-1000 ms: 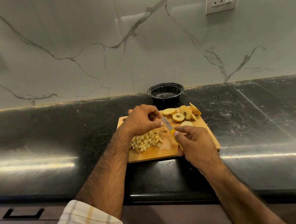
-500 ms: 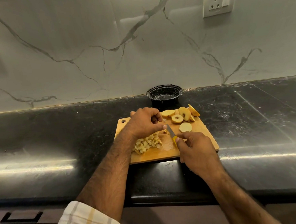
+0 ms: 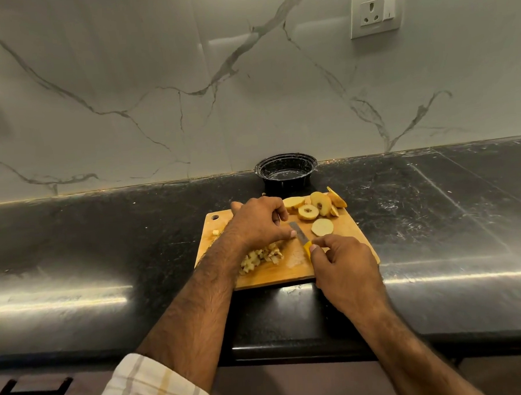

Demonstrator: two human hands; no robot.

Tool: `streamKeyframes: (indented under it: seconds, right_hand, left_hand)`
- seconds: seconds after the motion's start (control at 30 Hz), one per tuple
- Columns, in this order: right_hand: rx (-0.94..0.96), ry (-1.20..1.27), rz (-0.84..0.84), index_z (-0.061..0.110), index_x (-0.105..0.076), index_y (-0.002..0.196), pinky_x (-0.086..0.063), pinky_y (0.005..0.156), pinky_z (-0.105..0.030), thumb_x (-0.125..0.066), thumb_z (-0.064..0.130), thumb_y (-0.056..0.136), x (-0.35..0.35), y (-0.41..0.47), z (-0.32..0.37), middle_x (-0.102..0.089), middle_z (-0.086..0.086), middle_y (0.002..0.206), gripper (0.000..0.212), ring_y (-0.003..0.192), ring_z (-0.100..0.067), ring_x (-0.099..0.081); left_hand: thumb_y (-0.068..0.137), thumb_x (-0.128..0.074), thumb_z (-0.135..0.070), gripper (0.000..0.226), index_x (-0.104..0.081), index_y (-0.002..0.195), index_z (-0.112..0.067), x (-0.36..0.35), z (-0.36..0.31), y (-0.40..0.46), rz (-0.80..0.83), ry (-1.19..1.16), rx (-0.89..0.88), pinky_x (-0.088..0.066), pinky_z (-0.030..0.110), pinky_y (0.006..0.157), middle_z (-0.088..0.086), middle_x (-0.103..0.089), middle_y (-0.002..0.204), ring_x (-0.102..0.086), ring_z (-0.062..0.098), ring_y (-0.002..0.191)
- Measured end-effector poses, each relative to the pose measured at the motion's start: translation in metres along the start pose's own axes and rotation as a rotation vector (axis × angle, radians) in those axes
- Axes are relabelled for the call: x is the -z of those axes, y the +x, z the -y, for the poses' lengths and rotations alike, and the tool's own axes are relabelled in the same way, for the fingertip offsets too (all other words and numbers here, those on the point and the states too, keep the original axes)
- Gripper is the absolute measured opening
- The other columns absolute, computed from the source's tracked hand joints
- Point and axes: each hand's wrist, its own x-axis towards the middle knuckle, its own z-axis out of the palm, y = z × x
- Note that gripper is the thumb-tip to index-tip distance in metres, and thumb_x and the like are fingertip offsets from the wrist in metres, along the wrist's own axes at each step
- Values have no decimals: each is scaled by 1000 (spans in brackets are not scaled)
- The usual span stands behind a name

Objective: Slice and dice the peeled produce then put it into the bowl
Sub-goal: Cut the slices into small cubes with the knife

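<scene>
Both forearms reach forward, the left one bare below a rolled checked sleeve [image 3: 151,387]. The left hand [image 3: 259,220] arches knuckles-up with fingers curled down. The right hand [image 3: 342,262] grips a yellow-handled small knife [image 3: 300,236].

Single head-worn wide view, looking forward and down, close over the counter [image 3: 74,237]

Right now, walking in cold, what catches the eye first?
Two bare hands over a wooden cutting board on the black counter: the right hand grips a yellow-handled knife, the left hand is curled beside its blade. A pile of diced fruit sits at the board's near left, round slices at its far edge, below an empty black bowl.
</scene>
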Motion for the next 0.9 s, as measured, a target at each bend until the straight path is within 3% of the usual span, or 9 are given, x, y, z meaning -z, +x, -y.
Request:
streamKeyframes:
  seconds: [0.1,0.17,0.3,0.37,0.47,0.57,0.7,0.8,0.9]
  right_hand:
    - [55,-92,-54,28,-71,129,-34,46,-13,-53,41,105,0,-6,1,-60,13,68,33,57,-5,-56]
    - [77,-144,-67,28,-70,130,-37,53,-19,-50,43,105,-1,-7,1,-63,10,71,35,63,-7,-57]
    - [135,-332,121,29,-56,144,-51,83,-35,-48,53,104,-3,-5,7,-70,1,115,47,102,-18,-61]
    - [197,-374,188,31,-53,145,-50,86,-35,-45,53,105,-4,-8,13,-69,2,119,46,104,-17,-59]
    - [255,-396,112,32,-53,145,-50,81,-35,-39,49,108,-2,-11,16,-72,3,114,43,95,-16,-60]
    - [280,-374,82,34,-50,149,-49,80,-34,-40,49,107,-3,-9,11,-73,4,112,46,97,-16,-63]
    - [247,-200,-29,34,-60,141,-48,61,-28,-50,48,104,5,-6,0,-62,12,71,41,64,-6,-55]
    - [184,-20,-186,31,-67,133,-37,43,-19,-60,39,102,23,-6,-14,-51,9,50,33,43,-8,-47]
    - [126,2,-253,30,-72,127,-44,44,-30,-64,33,99,31,-5,-27,-52,5,48,30,42,-11,-46]
  left_hand:
    - [84,-82,-50,30,-64,103,-35,1,-1,-1,6,-25,8,-25,47,108,-16,-66,92,-59,3,95]
    - [85,-83,-45,26,-65,101,-35,4,2,-2,-3,-60,0,-25,47,108,-15,-67,91,-60,2,93]
    - [87,-80,-33,13,-68,89,-32,16,15,-6,-119,-170,-12,-27,45,107,-13,-70,85,-65,4,88]
    - [87,-78,-30,10,-68,88,-32,21,22,-6,-191,-175,2,-30,46,108,-12,-70,82,-66,5,86]
    - [88,-77,-33,9,-67,86,-33,22,27,-4,-281,-192,10,-36,49,105,-12,-69,80,-66,6,83]
    - [91,-77,-42,13,-69,89,-31,21,26,-4,-337,-190,-8,-30,42,97,-13,-69,79,-65,3,83]
    - [93,-73,-46,14,-70,91,-33,12,13,-4,-358,-139,-81,-27,40,97,-16,-68,80,-62,-1,84]
    - [95,-67,-50,16,-68,95,-34,-1,-6,-5,-316,13,-195,-28,42,101,-19,-62,82,-56,0,88]
    - [96,-62,-57,22,-68,98,-36,-17,-32,-6,-198,140,-288,-29,47,103,-20,-60,89,-52,5,96]
